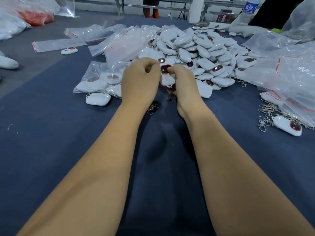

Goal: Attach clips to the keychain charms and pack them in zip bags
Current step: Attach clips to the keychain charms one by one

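My left hand (140, 80) and my right hand (183, 82) meet at the near edge of a big heap of white charms (204, 50). Between them they grip several white charms with dark red-rimmed windows (166, 69), fingers curled round them. A metal clip (170, 97) dangles below these charms, by my right palm. Another loose clip (153, 108) lies on the dark blue cloth under my left wrist. A filled zip bag of charms (100, 79) lies just left of my left hand, with a single white charm (98, 99) in front of it.
Empty zip bags (119, 40) are spread behind and left of the heap. More bags (289, 72) pile at the right, with a cluster of metal clips (268, 113) and one charm (288, 127) beside them. A water bottle (249, 9) stands at the far right.
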`<state>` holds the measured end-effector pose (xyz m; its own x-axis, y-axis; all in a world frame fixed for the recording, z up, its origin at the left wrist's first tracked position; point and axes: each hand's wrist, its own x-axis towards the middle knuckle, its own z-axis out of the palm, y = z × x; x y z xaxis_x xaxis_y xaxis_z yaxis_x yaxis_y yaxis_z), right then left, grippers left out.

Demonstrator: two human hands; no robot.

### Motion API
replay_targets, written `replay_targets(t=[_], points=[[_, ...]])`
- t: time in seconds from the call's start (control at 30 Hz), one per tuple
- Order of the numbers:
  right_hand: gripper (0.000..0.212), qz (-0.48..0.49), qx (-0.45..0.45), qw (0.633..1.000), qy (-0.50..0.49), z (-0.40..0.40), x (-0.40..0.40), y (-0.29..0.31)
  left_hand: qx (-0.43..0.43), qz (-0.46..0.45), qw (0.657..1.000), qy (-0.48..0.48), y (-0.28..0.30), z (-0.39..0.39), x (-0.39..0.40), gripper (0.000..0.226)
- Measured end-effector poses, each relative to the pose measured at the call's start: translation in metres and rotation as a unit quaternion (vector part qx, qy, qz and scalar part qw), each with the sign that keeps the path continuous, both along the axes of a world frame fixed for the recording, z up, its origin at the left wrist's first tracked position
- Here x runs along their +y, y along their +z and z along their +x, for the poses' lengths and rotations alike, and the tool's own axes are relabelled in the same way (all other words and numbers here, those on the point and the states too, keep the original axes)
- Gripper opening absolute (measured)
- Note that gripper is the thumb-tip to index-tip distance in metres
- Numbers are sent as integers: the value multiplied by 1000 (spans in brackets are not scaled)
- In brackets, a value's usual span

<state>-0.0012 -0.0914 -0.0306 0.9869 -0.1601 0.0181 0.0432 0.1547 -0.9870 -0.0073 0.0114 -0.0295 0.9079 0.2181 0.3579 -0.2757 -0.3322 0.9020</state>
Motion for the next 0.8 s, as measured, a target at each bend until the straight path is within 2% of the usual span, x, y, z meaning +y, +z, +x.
replay_targets(t=[0.07, 0.17, 0.23, 0.3, 0.37, 0.4, 0.5, 0.57, 0.63, 0.73, 0.8], points=[[20, -31, 9, 999, -34, 1, -2, 0, -26, 124, 987, 97, 0, 1, 7, 23], [15, -20, 10, 999, -42, 3, -4, 0, 29, 339, 923, 181, -5, 8, 20, 40], [9, 22, 13, 999, -26, 3, -3, 1, 77, 383, 900, 191, -8, 7, 23, 44], [5, 79, 9, 997, -8, 3, -2, 2, 84, 387, 898, 193, -8, 8, 23, 31], [8, 129, 2, 992, 13, 1, -1, 3, 61, 373, 906, 189, -7, 9, 23, 16], [9, 150, -5, 988, 28, 0, 0, 4, 52, 344, 920, 183, -6, 9, 22, 18], [12, 197, -26, 977, 80, -2, 4, 5, 34, 200, 968, 147, 1, 3, 19, 21], [14, 193, -32, 976, 99, -3, 6, 4, 19, 102, 988, 114, 4, 0, 16, 16], [10, 162, -31, 981, 100, -4, 9, 2, 4, 34, 995, 97, 6, 0, 15, 11], [8, 88, -41, 992, 78, -4, 13, -1, -38, -7, 996, 82, 7, 2, 12, 9], [9, -47, -78, 995, 33, -5, 15, -4, -61, -15, 996, 63, 6, 0, 10, 11]])
